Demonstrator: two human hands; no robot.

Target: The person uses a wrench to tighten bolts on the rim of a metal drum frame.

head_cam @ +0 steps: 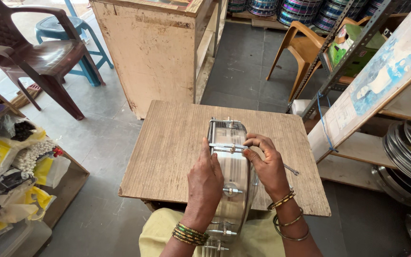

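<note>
A shiny metal drum shell (230, 164) stands on its edge between the wooden board (172, 143) and my lap. My left hand (207, 178) lies flat against the shell's left side, steadying it. My right hand (264, 162) pinches a thin metal tension rod (224, 147) that runs across the top of the shell. Small metal lugs stick out along the shell's side. A thin metal tool (291, 169) lies on the board just right of my right hand.
A wooden cabinet (153, 52) stands beyond the board. A dark plastic chair (39, 57) and a blue stool (67, 28) are at far left, a tan chair (305, 47) at far right. Bags fill a shelf (20, 162) at left. Metal hoops (410, 147) lean at right.
</note>
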